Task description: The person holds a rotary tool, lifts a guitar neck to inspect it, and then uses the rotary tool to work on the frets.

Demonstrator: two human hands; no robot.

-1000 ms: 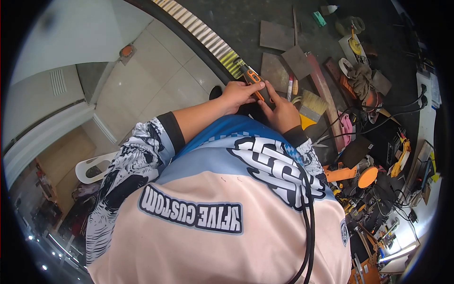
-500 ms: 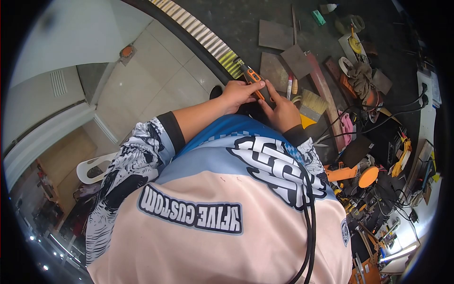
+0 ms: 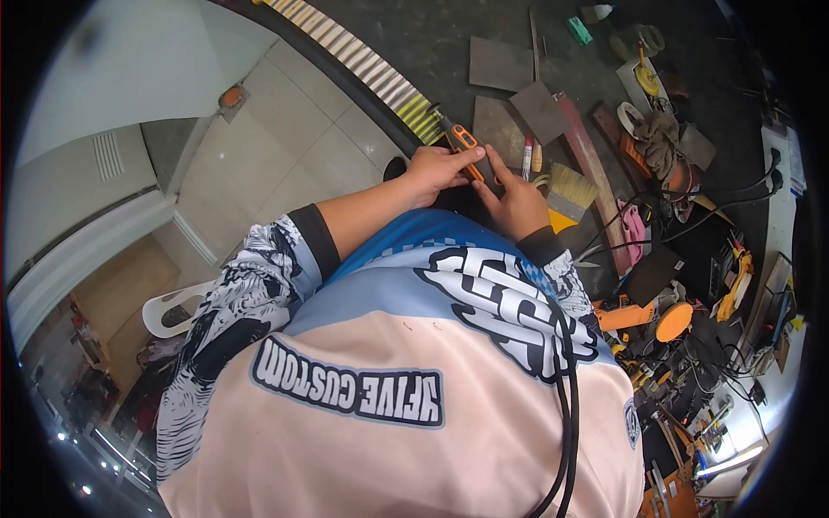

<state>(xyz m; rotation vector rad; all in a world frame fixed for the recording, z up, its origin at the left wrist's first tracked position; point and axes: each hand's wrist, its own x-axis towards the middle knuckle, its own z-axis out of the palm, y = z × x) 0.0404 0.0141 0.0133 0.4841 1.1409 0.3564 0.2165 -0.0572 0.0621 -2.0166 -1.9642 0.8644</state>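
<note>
My left hand [image 3: 432, 173] is closed around a slim orange-and-black tool [image 3: 465, 136], its thumb lying along the handle. The tool's dark tip points up and left, by the yellow end of a long striped strip [image 3: 371, 73]. Just right of it, my right hand [image 3: 521, 205] has its index finger and thumb bent towards the tool's lower end. Something dark shows between those two fingers, but I cannot make out what it is. The other right-hand fingers are hidden. A wide brush [image 3: 572, 188] lies close beside this hand.
Flat dark plates [image 3: 501, 63], a red-and-white marker [image 3: 528, 155] and a long reddish-brown bar [image 3: 596, 177] lie on the dark bench. At the right are a tape roll [image 3: 629, 119], a crumpled glove [image 3: 661, 142], black cables [image 3: 730, 200] and crowded tools. Tiled floor [image 3: 302, 129] shows at left.
The view has shifted very slightly. Both hands and the orange tool hold nearly the same position.
</note>
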